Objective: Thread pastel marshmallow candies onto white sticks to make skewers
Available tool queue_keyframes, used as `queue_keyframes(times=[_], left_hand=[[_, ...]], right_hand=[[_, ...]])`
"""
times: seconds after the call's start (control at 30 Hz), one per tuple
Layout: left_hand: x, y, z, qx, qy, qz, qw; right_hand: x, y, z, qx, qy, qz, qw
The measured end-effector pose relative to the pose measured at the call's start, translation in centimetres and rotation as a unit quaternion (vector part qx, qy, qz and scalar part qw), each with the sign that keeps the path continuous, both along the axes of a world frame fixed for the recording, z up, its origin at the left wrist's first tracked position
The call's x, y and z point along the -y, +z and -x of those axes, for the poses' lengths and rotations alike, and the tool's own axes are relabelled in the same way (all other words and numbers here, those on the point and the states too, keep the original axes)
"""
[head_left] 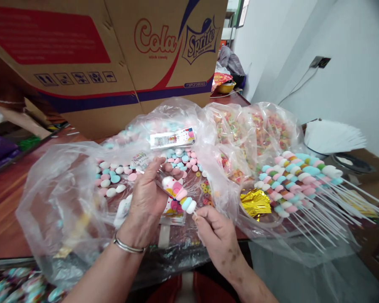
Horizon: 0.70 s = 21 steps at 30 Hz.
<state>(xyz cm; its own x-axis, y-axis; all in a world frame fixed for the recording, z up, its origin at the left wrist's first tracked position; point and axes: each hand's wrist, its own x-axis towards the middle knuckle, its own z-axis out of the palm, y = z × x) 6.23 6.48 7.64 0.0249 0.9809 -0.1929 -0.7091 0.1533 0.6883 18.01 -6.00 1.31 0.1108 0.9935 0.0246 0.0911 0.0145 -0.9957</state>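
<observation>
In my right hand [213, 231], the fingers pinch the white stick of a marshmallow skewer [188, 204]. Pink, yellow, blue and white pieces are threaded along it, and it tilts up to the left. Its upper end sits in a clear wrapper bag [169, 184] printed with coloured dots. My left hand [153, 189], palm turned inward and fingers curled, holds that wrapper; part of its grip is hidden. Just below lie more printed wrappers [173, 209]. Loose pink, white and blue marshmallows [115, 178] and small gummy rings [205, 188] are spread behind my hands.
Finished-looking skewers [298, 181] are piled at right, beside gold twist ties [255, 203] and white sticks [333, 135]. Bags of gummies [240, 130] and a wrapper stack [172, 139] lie further back. A large carton [113, 54] stands behind. A person's arm [22, 118] shows at left.
</observation>
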Motion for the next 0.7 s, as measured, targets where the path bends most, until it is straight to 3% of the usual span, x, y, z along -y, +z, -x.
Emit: queue_keyframes(times=[0.07,0.17,0.23,0.27,0.37,0.5,0.57,0.7], left_hand=[[0.3,-0.2,-0.6,-0.004,0.010,0.017,1.000],[0.7,-0.8,-1.1,-0.002,0.020,0.043,0.999],[0.8,-1.1,-1.2,-0.004,0.020,0.046,0.999],[0.7,-1.1,-1.1,-0.008,0.017,0.046,0.999],[0.6,-1.2,-1.0,-0.014,-0.001,0.033,0.999],[1.1,-1.2,-1.3,-0.012,-0.030,0.006,0.999],[1.7,-1.4,-1.7,-0.012,-0.042,0.005,0.999],[3.3,-1.8,-2.8,-0.017,-0.064,0.015,0.998]], right_hand=[[-0.1,-0.4,0.2,0.150,-0.053,-0.096,0.983],[-0.3,-0.8,0.8,0.334,-0.128,-0.235,0.904],[-0.2,-0.8,1.0,0.381,-0.143,-0.271,0.873],[-0.2,-0.7,1.1,0.378,-0.137,-0.270,0.875],[0.1,-0.4,1.2,0.289,-0.086,-0.211,0.930],[0.1,-0.2,1.6,0.059,-0.018,-0.057,0.996],[-0.2,-0.2,2.1,-0.084,-0.010,0.010,0.996],[-1.0,0.1,2.9,-0.307,-0.020,0.074,0.949]])
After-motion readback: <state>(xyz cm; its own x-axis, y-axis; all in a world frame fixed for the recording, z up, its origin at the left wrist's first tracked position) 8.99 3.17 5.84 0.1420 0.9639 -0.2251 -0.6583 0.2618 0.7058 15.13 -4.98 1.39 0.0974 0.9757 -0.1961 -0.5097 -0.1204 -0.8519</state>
